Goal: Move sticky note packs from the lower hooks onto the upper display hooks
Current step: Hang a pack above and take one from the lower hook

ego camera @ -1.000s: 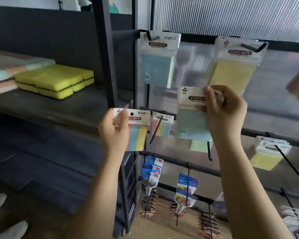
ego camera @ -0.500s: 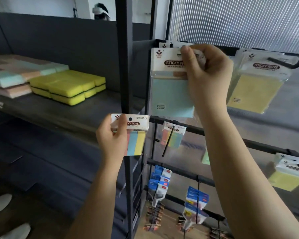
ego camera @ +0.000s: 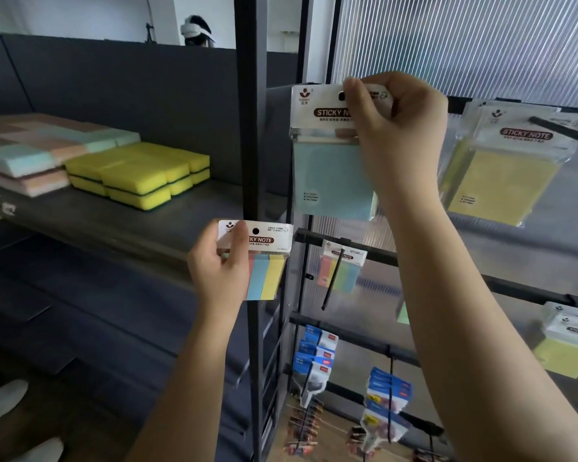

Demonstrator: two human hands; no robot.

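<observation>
The right hand (ego camera: 397, 128) pinches the white card header of a blue sticky note pack (ego camera: 334, 161), a flat square pad in glossy clear film, raised at 12 o'clock against the top rail; the left hand (ego camera: 221, 271) grips a striped sticky note pack (ego camera: 264, 261) with narrow pink, blue and yellow bands, lower at 9 o'clock; a yellow pack (ego camera: 504, 175) hangs at 2 o'clock on a black wire hook (ego camera: 561, 128); spongy yellow blocks (ego camera: 137, 175) lie on the shelf at 10 o'clock.

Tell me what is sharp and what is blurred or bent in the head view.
Head view: blue pack in the right hand and striped pack in the left hand print legibly; lower hanging goods smear; frame post bows from wide-angle distortion.
</observation>
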